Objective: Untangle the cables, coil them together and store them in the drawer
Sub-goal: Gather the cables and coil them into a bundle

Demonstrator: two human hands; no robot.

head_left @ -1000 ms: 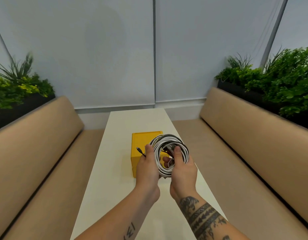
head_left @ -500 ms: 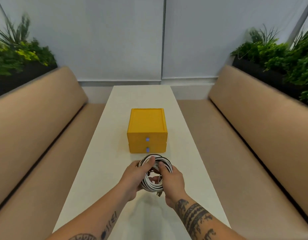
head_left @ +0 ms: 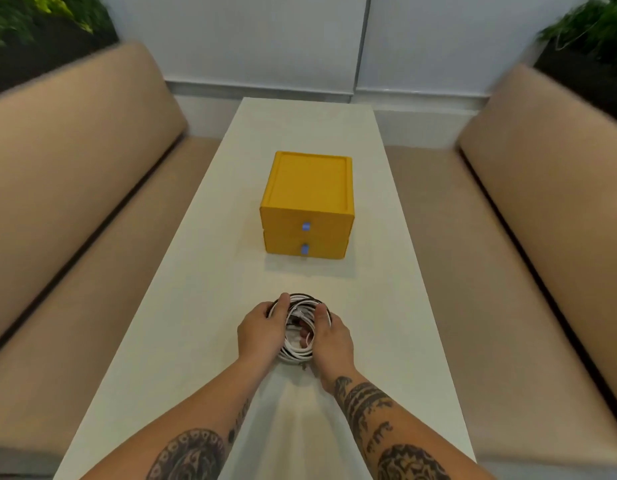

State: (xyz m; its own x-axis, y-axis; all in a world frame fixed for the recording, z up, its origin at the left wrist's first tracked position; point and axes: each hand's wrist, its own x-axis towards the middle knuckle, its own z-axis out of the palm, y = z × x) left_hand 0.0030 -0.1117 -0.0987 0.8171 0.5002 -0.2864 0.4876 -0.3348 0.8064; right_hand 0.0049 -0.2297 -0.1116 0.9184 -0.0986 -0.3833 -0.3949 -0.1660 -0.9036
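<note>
White-and-black cable coil [head_left: 295,355] over table [head_left: 196,306], contact unclear, at 6 o'clock of yellow drawer unit [head_left: 307,199], apart from it | left hand [head_left: 260,332] grips coil's 9 o'clock side | right hand [head_left: 335,339] grips its 3 o'clock side | both drawers closed, blue tabs [head_left: 305,226] facing 6 o'clock | tan benches [head_left: 75,202] at 3 and 9 o'clock

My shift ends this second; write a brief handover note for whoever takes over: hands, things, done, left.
Left hand and right hand both grip the cable coil, down at the table, in front of the yellow drawer unit.
Done: cables coiled together.
Upper drawer and lower drawer are shut.
Left: open a drawer, put the coil in, close it.
</note>
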